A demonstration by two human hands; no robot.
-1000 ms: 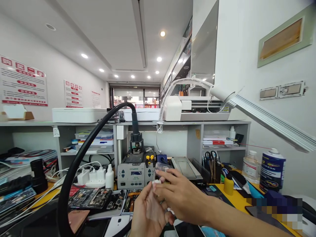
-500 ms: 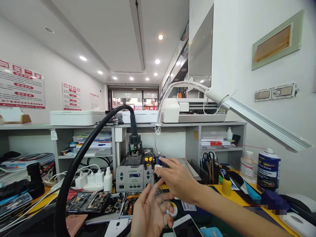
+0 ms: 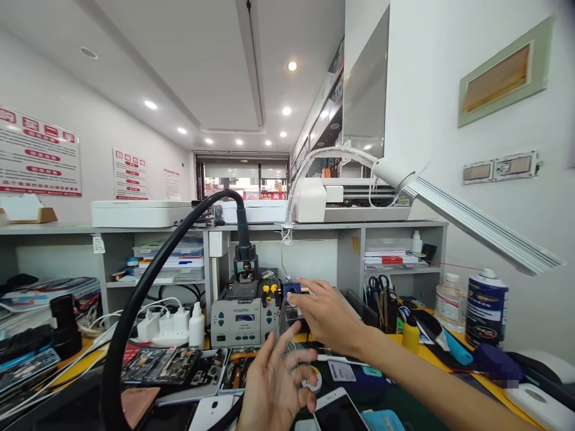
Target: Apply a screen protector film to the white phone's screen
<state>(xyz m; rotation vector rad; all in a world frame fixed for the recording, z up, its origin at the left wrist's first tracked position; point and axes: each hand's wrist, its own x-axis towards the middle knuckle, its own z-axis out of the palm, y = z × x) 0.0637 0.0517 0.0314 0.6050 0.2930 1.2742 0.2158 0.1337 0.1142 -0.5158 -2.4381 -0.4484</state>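
Observation:
My left hand (image 3: pixel 277 383) is palm up at the bottom middle, its fingers apart and nothing seen in it. Above it and to the right, my right hand (image 3: pixel 327 314) reaches in from the right with stretched fingers. Its fingertips are nearest a small blue box (image 3: pixel 291 290); whether they touch it I cannot tell. A clear, glassy shape shows behind the fingers, too indistinct to name. Beside my left hand lie a white-framed phone (image 3: pixel 339 412) with a dark screen and another white phone (image 3: pixel 211 413).
A grey soldering station (image 3: pixel 245 323) stands behind my hands. A thick black hose (image 3: pixel 148 281) arches across the left. Opened phones (image 3: pixel 162 366) lie at left. On the right stand scissors (image 3: pixel 384 293), a yellow bottle (image 3: pixel 410 336) and a blue spray can (image 3: pixel 486 308). A lamp (image 3: pixel 485 221) hangs above.
My right hand has shifted slightly right and away from my left fingertips, and more of the blue box shows. My left hand has hardly moved.

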